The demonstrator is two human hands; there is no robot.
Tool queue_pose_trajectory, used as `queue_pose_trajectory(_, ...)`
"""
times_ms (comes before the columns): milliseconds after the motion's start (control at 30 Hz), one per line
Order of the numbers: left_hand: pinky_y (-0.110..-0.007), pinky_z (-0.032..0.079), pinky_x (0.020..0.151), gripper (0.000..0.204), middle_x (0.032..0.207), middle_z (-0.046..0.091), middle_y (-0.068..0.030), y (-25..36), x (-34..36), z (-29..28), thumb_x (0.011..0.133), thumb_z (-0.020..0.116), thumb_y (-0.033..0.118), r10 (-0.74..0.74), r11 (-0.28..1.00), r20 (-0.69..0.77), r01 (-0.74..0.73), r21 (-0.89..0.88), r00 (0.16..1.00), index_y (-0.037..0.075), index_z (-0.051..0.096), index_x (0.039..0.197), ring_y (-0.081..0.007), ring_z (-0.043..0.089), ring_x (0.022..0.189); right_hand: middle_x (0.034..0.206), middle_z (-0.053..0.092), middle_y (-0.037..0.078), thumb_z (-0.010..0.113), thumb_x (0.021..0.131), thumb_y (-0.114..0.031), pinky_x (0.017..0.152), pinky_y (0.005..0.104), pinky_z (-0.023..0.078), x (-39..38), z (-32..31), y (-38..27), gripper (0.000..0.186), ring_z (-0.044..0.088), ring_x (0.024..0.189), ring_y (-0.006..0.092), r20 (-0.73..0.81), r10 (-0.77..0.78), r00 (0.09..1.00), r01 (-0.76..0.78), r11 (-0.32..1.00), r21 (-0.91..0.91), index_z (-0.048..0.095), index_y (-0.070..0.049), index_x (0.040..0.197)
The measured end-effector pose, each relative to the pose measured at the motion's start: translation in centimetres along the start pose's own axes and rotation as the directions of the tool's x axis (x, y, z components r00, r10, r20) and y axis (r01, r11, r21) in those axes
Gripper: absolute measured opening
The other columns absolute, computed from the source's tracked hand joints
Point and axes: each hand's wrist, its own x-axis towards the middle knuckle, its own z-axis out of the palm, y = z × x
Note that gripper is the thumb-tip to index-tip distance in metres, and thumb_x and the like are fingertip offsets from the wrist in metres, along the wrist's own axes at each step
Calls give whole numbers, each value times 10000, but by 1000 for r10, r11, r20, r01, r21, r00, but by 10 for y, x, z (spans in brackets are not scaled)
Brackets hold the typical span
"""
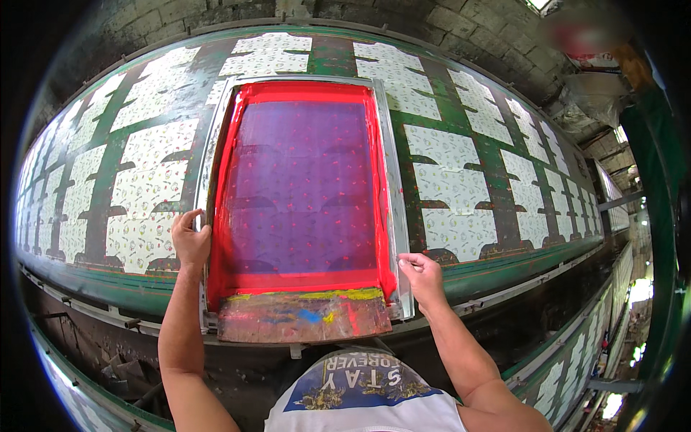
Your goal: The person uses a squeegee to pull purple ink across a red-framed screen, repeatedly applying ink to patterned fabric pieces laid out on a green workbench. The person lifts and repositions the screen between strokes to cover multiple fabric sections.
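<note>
A silk-screen in a metal frame (396, 209) lies on the long green print table, its purple mesh (299, 180) bordered by thick red ink (309, 92) and speckled with small red marks. My left hand (191, 237) grips the frame's left side, fingers curled at its edge. On the opposite side, lower down, my right hand (422, 275) holds the frame's edge with bent fingers. A paint-stained wooden board (302, 313) spans the frame's near end. Dark shapes of pieces underneath show faintly through the mesh.
White patterned cut pieces (450, 187) lie in rows across the green table (425, 108) on both sides. Metal rails (108, 317) run along its near edge. Another table with white pieces (554, 381) is at lower right. A block wall (446, 25) rises behind, with bagged items (590, 93) at upper right.
</note>
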Motion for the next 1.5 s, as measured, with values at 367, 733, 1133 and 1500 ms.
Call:
queue_pose_trajectory(367,-233,408,664,239,817,561,52,19,30,9,775,753,-94,-198,917,128,229,-325,972,72,594,840,-36,506,737,1108,731,96,823,959,-185,902,363,572,1,-50,-21,223,709,1005,212,-88,-231,969,219,967,-127,848,-94,1161)
queue_pose_trajectory(733,-274,502,704,272,877,622,-3,197,-33,141,733,838,-111,-126,959,6,124,-254,992,56,650,836,-93,604,773,1159,749,158,812,938,-168,985,402,563,93,-230,80,220,728,1110,286,-172,-160,972,159,987,-21,848,-77,1135)
queue_pose_trajectory(1133,-430,533,834,257,798,604,-80,379,-131,265,690,804,-41,-75,982,-87,59,-177,993,77,578,724,-306,654,895,1142,684,37,732,1014,-6,814,262,527,133,-418,160,176,666,903,76,-210,-14,978,45,988,146,787,40,1175)
queue_pose_trajectory(1500,-344,531,823,294,805,581,-45,412,-145,287,712,845,-60,-66,997,-50,64,-42,997,57,576,731,-189,639,844,1020,720,12,710,1034,-4,849,254,510,135,-460,170,183,636,914,59,-188,36,982,-4,986,167,771,36,1202)
